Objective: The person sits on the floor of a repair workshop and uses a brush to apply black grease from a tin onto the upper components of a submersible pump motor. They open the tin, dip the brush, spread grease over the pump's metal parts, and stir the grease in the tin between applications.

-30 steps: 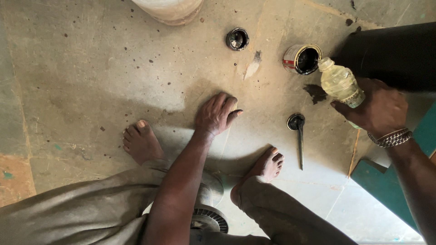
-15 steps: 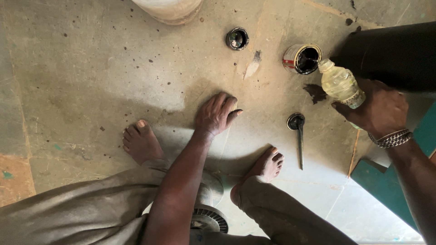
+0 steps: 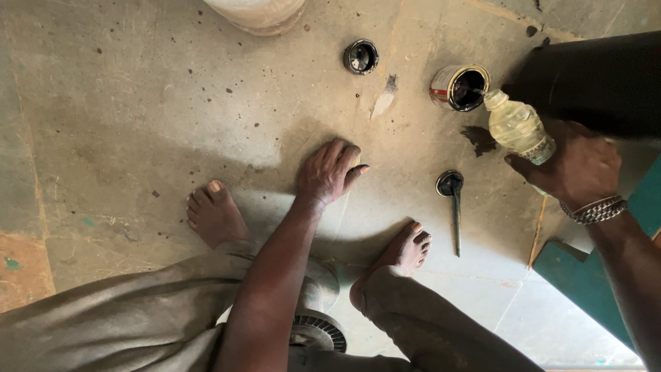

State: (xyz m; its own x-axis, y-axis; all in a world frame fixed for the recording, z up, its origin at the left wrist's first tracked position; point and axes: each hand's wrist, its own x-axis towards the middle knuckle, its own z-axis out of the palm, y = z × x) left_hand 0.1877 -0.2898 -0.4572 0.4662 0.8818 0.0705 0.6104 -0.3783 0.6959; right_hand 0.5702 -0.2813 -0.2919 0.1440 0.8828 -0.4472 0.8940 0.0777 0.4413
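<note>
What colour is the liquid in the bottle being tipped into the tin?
Pale yellow, seen through the clear plastic bottle in the right hand, head view.

Bottle (image 3: pixel 516 126): tilt marginally steeper than a second ago, neck now at the rim of the tin (image 3: pixel 460 87) (shift very slight).

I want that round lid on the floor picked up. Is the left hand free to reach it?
Probably yes: the left hand lies flat on bare floor, holding nothing, and nothing lies between it and the lid.
</note>
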